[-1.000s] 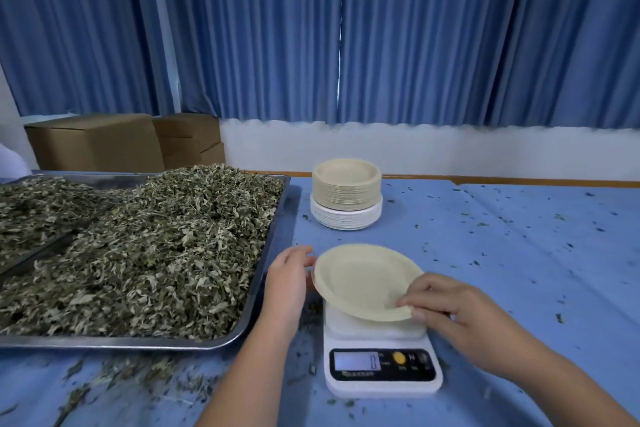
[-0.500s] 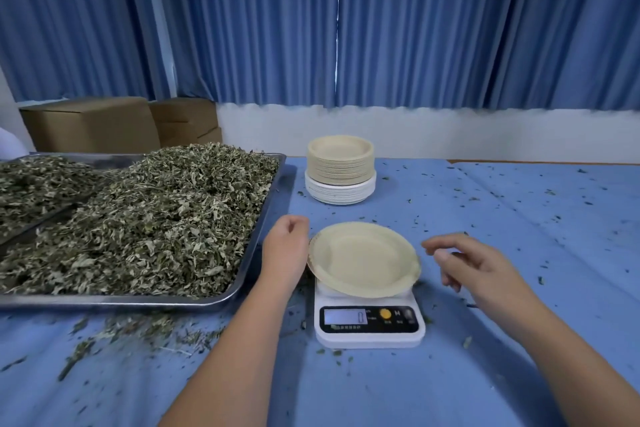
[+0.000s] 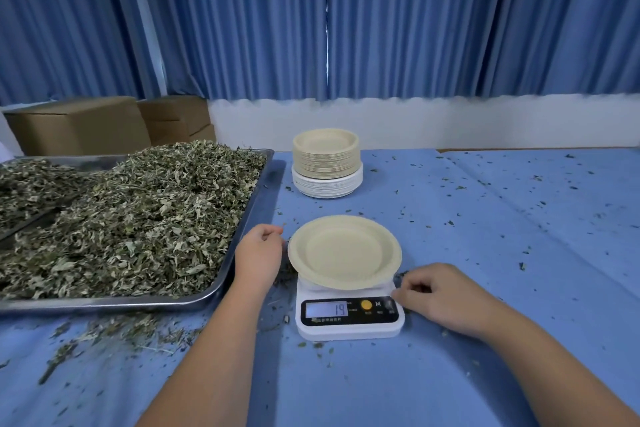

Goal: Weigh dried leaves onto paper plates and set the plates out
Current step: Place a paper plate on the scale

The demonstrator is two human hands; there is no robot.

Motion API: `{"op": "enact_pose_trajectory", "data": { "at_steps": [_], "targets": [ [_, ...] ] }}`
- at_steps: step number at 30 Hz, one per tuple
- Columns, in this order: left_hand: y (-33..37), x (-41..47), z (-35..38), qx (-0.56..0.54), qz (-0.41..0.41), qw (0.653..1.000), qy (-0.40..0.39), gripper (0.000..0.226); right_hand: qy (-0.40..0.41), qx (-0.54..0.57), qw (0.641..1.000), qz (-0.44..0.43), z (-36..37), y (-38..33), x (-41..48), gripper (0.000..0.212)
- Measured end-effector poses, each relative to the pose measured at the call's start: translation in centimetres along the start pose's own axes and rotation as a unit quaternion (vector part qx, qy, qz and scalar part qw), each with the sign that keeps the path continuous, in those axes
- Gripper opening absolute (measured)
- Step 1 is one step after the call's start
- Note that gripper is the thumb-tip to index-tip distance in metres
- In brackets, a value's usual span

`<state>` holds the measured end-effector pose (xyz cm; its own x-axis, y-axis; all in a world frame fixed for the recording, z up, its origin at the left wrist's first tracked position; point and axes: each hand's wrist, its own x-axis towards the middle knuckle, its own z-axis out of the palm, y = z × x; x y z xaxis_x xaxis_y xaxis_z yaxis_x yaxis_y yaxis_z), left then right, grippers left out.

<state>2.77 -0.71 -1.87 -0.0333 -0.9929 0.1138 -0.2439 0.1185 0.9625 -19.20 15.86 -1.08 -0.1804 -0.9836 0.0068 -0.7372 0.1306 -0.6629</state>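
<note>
Head cam: empty plate [image 3: 344, 251] on the scale [image 3: 349, 315], no leaves [image 3: 138, 218] on it yet

You're at the zero-it-out step, I'd say: the display reads 19 with nothing on the plate. Your right hand [image 3: 440, 295] sits at the scale's front right corner by the buttons, fingers loosely curled and holding nothing; can't tell if a fingertip is actually pressing. Your left hand [image 3: 258, 255] is just beside the plate's left rim, also loosely curled and empty. Next you'd want the reading zeroed, then a grab from the heaped tray [image 3: 104, 303] on your left. The spare stack [image 3: 325, 163] sits behind the scale. The blue cloth [image 3: 485, 236] is littered with leaf crumbs. Blue curtains [image 3: 381, 28] hang at the back, and cardboard boxes [image 3: 79, 128] sit behind the tray.
</note>
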Motion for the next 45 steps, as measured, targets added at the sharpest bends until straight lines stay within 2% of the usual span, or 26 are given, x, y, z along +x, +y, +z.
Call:
{"op": "enact_pose_trajectory", "data": {
  "at_steps": [15, 26, 38, 45],
  "targets": [
    [-0.4, 1.0, 0.7, -0.028, -0.022, 0.999, -0.012, 0.023, -0.018, 0.056, 0.996, 0.065, 0.1, -0.4, 0.1, 0.037],
    [-0.4, 1.2, 0.4, -0.037, -0.029, 0.999, -0.022, 0.022, -0.009, 0.039, 0.998, 0.044, 0.2, -0.8, -0.3, 0.033],
    [-0.2, 0.9, 0.3, -0.021, -0.016, 0.999, -0.039, 0.021, -0.01, 0.049, 0.997, 0.062, 0.2, -0.7, -0.1, 0.036],
    [0.3, 0.4, 0.4, 0.018, 0.008, 1.0, -0.016, 0.021, -0.024, 0.006, 0.999, 0.025, -0.6, -0.6, -0.2, 0.039]
  ]
}}
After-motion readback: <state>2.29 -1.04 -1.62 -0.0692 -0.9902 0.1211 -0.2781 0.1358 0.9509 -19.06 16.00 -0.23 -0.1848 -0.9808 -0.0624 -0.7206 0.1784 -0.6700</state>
